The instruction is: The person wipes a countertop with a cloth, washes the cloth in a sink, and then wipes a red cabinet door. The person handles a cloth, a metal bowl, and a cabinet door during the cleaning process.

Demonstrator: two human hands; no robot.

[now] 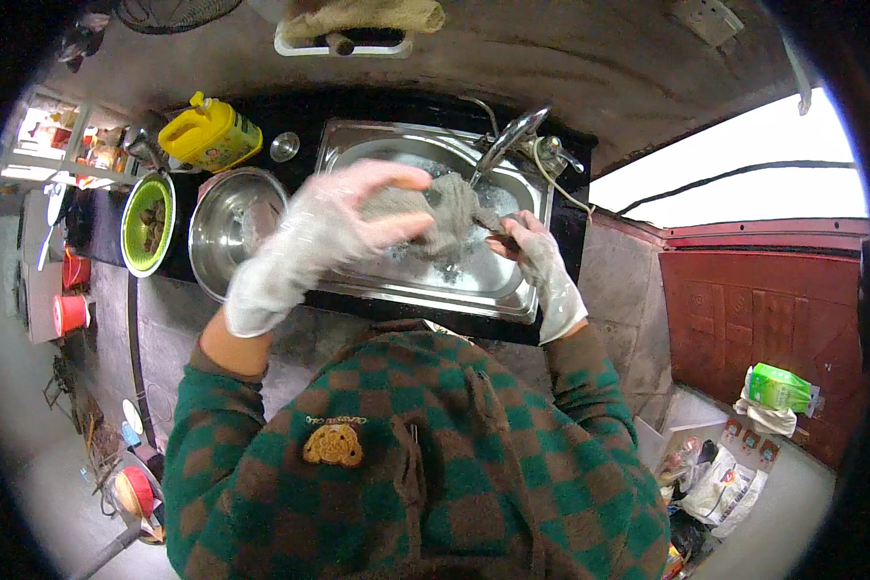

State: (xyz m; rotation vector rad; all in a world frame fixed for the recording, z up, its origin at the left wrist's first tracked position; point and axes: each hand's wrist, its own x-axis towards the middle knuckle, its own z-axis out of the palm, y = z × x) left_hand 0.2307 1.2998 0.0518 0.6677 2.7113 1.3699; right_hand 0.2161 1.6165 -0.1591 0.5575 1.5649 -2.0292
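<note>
A grey wet cloth (449, 217) is stretched over the stainless steel sink (504, 279), which holds sudsy water. My right hand (533, 246), in a translucent white glove, pinches the cloth's right end. My left hand (333, 210), gloved likewise and blurred, is at the cloth's left part with thumb and fingers spread around it. Whether those fingers grip the cloth cannot be made out. The chrome faucet (511, 138) reaches over the sink just above the cloth, its spout end close to it.
Left of the sink stand a steel basin (217, 225), a green strainer in a white bowl (141, 246) with brown lumps inside, a yellow jug (210, 138) and a small glass (285, 146). A thin hose (554, 181) runs beside the faucet. Bags (721, 486) lie on the floor at right.
</note>
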